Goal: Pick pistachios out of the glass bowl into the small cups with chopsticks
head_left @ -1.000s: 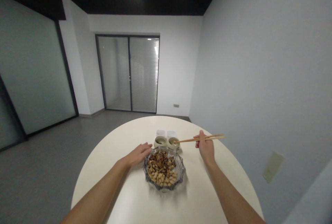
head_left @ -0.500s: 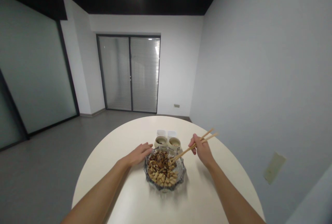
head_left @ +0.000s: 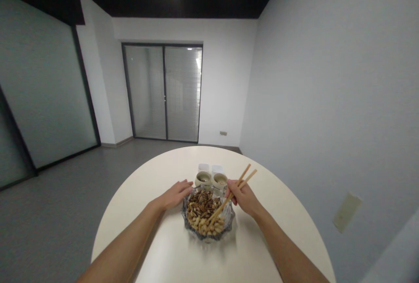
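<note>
A scalloped clear glass bowl (head_left: 232, 222) holds dark brown striped seeds or nuts (head_left: 203, 202) at the back and pale peanuts (head_left: 199, 224) at the front. My right hand (head_left: 241, 195) is closed around a pair of wooden chopsticks (head_left: 225, 204), whose tips rest among the peanuts. Whether a peanut is between the tips I cannot tell. Fingers stretched out, my left hand (head_left: 176, 193) lies at the bowl's left rim and holds nothing. Just behind the bowl stand two small pale green cups, the left cup (head_left: 203, 179) with something dark inside and the right cup (head_left: 220, 181) with something pale.
Two small white containers (head_left: 203, 167) sit behind the cups. Everything stands on a round cream table (head_left: 157, 252). A grey-white wall (head_left: 327, 99) rises close on the right, and a glass double door (head_left: 163, 95) is at the back.
My right hand has moved left and slightly down, and the chopsticks stand steeper. Their tips went from the bowl's middle to the peanuts at the front. My left hand stayed put.
</note>
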`<act>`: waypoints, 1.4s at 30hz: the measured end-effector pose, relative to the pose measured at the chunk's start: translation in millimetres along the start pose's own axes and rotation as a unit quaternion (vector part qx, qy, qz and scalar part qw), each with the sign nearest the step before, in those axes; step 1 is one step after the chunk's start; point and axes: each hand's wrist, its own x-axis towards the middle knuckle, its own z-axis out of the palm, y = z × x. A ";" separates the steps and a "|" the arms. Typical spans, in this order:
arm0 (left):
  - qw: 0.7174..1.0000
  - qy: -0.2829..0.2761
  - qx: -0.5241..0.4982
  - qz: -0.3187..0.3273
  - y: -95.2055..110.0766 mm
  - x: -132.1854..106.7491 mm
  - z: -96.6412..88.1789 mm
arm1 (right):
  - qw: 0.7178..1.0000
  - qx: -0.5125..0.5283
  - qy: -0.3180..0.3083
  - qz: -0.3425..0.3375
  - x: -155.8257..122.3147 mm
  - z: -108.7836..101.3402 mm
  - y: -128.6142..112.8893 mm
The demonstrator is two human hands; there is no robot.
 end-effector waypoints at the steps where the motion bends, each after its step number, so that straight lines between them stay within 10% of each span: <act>1: 1.000 -0.002 0.003 -0.002 0.2 -0.1 0.1 | 1.000 0.001 -0.001 -0.001 0.1 -0.3 0.7; 42: 1.000 -0.008 0.000 0.000 -1.7 1.4 0.0 | 1.000 -0.006 -0.011 0.007 -1.1 -6.0 1.6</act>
